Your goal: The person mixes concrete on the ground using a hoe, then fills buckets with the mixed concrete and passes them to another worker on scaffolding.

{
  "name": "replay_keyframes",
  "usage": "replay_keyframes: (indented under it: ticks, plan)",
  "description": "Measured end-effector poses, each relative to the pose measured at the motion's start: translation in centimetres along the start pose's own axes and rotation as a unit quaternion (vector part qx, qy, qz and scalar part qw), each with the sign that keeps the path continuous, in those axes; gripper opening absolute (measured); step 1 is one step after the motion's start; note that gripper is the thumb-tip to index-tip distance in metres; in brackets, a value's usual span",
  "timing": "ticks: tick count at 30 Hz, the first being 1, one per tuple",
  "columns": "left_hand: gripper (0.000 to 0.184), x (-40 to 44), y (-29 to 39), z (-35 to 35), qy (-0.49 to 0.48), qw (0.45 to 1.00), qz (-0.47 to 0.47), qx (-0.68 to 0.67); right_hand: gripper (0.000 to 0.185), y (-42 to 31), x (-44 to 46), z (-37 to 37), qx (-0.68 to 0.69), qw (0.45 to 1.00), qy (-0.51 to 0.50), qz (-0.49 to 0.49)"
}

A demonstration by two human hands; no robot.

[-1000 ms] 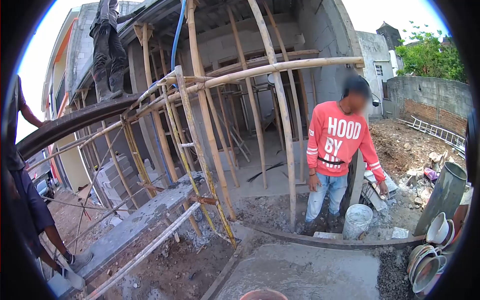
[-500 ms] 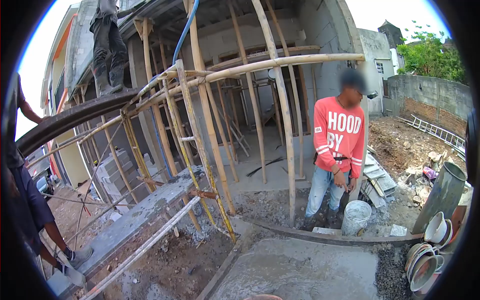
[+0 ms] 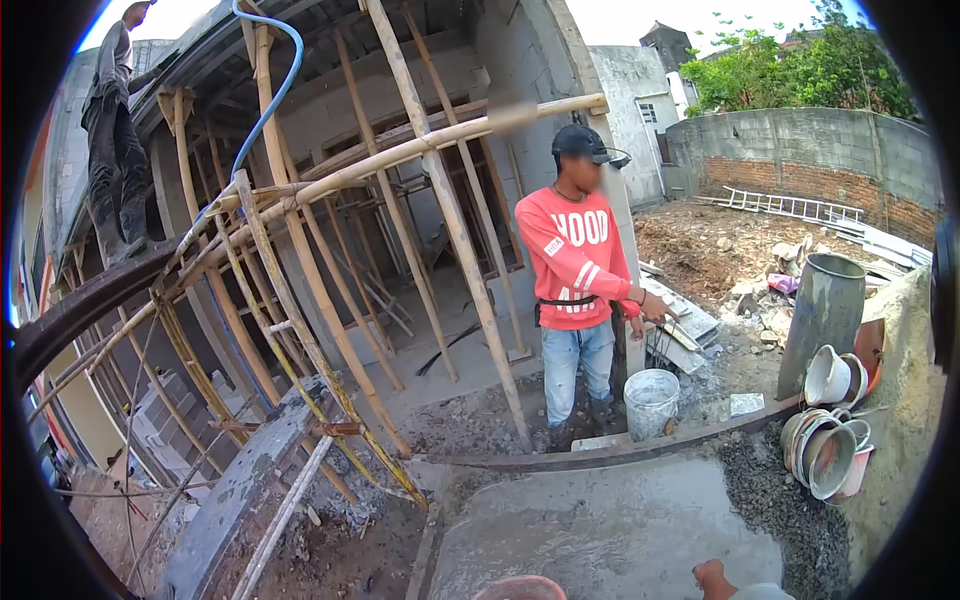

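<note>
At the bottom edge, right of centre, part of my right hand (image 3: 713, 578) shows over the wet grey mortar (image 3: 610, 520), with a pale sleeve beside it. Its fingers are too small and cut off to read, and no held object can be made out. My left hand is out of the picture. The rim of a reddish bucket (image 3: 520, 588) shows at the bottom, left of my right hand. Beyond the mortar, a person in a red sweatshirt (image 3: 575, 250) stands with one arm stretched out, beside a white bucket (image 3: 651, 400).
Bamboo poles and a yellow ladder-like frame (image 3: 290, 330) stand left of centre, by a long plank (image 3: 240, 480). Another person (image 3: 118, 150) stands high on a beam (image 3: 90, 295). Stacked bowls (image 3: 825, 450) and a grey cylinder (image 3: 822, 315) are at the right.
The view has swung right. The person in red has raised an arm and points outward. My right hand has come into view at the bottom; the person at the far left has left the picture.
</note>
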State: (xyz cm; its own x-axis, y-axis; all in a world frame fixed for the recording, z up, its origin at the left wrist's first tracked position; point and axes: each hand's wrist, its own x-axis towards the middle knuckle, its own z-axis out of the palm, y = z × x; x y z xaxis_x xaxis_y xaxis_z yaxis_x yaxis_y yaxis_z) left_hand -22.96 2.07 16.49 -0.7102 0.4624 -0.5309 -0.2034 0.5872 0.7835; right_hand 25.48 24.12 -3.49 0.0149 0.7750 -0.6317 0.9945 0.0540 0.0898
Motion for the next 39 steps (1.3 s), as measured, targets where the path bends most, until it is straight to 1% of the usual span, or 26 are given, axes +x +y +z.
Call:
replay_keyframes:
  ticks: [1, 2, 3, 4, 5, 6, 7, 9, 10, 11, 12, 13, 15, 18, 20, 23, 27, 29, 30, 31, 32, 34, 36, 39]
  plan:
    - [0.029, 0.2, -0.6, 0.0, -0.004, 1.0, -0.003, -0.017, 0.032, 0.4, -0.8, 1.3, 0.004, 0.997, 0.07, 0.022]
    - [0.028, 0.5, -1.5, 0.0, -0.008, 0.999, -0.004, -0.04, 0.036, 1.2, -1.2, 2.2, 0.116, 0.989, 0.049, 0.084]
    - [0.028, 0.9, -2.9, 0.2, -0.011, 0.998, -0.004, -0.065, 0.039, 1.3, -6.0, -0.9, 0.288, 0.951, 0.024, 0.112]
    - [0.028, 1.5, -3.7, 0.1, -0.012, 0.995, -0.004, -0.095, 0.04, 1.2, -9.4, -2.8, 0.283, 0.952, 0.04, 0.114]
    - [0.028, 2.0, -4.2, 0.2, -0.012, 0.993, -0.004, -0.118, 0.04, 1.3, -9.9, -1.2, 0.25, 0.942, 0.17, 0.146]
    - [0.023, 3.0, -5.1, 0.2, -0.007, 0.99, -0.008, -0.141, 0.039, 1.8, -11.4, -2.2, 0.237, 0.959, 0.112, 0.104]
    - [0.019, 3.9, -6.0, 0.1, -0.002, 0.987, -0.013, -0.163, 0.039, 1.5, -13.1, -3.0, 0.243, 0.955, 0.127, 0.113]
    - [0.019, 0.5, -1.4, -0.5, -0.05, 0.986, -0.116, -0.111, 0.038, 2.3, -12.6, -1.1, 0.263, 0.948, 0.124, 0.129]
    - [0.021, 1.3, -2.4, -0.3, -0.058, 0.985, -0.101, -0.127, 0.038, 2.4, -12.8, -1.0, 0.277, 0.942, 0.127, 0.138]
    - [0.024, 2.1, -3.5, -0.1, -0.064, 0.983, -0.085, -0.148, 0.039, 2.4, -13.4, -0.9, 0.286, 0.934, 0.154, 0.149]
    - [0.026, 1.4, -2.8, -0.3, -0.076, 0.983, -0.112, -0.124, 0.038, 2.4, -14.1, -1.7, 0.286, 0.936, 0.144, 0.147]
    - [0.028, 1.0, -2.0, -0.2, -0.087, 0.981, -0.137, -0.102, 0.036, 2.2, -15.2, -2.6, 0.316, 0.922, 0.145, 0.167]
    - [0.03, 0.9, -1.8, -0.1, -0.106, 0.983, -0.133, -0.073, 0.035, 2.2, -16.6, -3.6, 0.319, 0.916, 0.163, 0.179]
    - [0.036, 0.5, -1.6, 0.5, -0.117, 0.982, -0.135, -0.055, 0.039, 3.1, -16.9, -3.8, 0.34, 0.918, 0.111, 0.173]
    - [0.037, 0.3, -1.6, 0.8, -0.12, 0.981, -0.143, -0.057, 0.039, 3.6, -17.4, -3.7, 0.334, 0.918, 0.109, 0.183]
    - [0.025, -0.6, -1.1, 0.9, -0.124, 0.976, -0.16, -0.077, 0.039, 3.7, -18.6, -4.3, 0.328, 0.919, 0.108, 0.188]
    - [0.032, -1.6, -0.6, 1.0, -0.116, 0.98, -0.145, -0.066, 0.037, 4.2, -17.8, -2.8, 0.327, 0.91, 0.142, 0.21]
    - [0.035, -1.1, -1.1, 0.7, -0.127, 0.979, -0.144, -0.073, 0.036, 4.3, -16.1, -1.4, 0.28, 0.937, 0.128, 0.166]
    - [0.034, 0.0, -2.1, 0.7, -0.125, 0.979, -0.137, -0.083, 0.036, 4.5, -15.8, -1.4, 0.257, 0.948, 0.122, 0.146]
    - [0.033, 1.1, -3.4, 0.6, -0.124, 0.979, -0.131, -0.092, 0.036, 4.6, -15.8, -1.3, 0.265, 0.945, 0.122, 0.152]
    - [0.032, 2.0, -4.2, 0.5, -0.122, 0.979, -0.124, -0.102, 0.036, 4.0, -16.8, -2.8, 0.272, 0.942, 0.121, 0.158]
    - [0.031, 2.6, -4.5, 0.2, -0.127, 0.979, -0.12, -0.107, 0.036, 3.2, -17.3, -4.1, 0.282, 0.937, 0.125, 0.166]
    - [0.03, 1.6, -3.4, 0.4, -0.131, 0.979, -0.128, -0.092, 0.035, 3.2, -16.6, -3.8, 0.286, 0.933, 0.136, 0.173]
    - [0.03, -0.3, -0.8, 0.5, -0.13, 0.979, -0.143, -0.057, 0.035, 3.7, -15.2, -3.2, 0.255, 0.945, 0.143, 0.143]
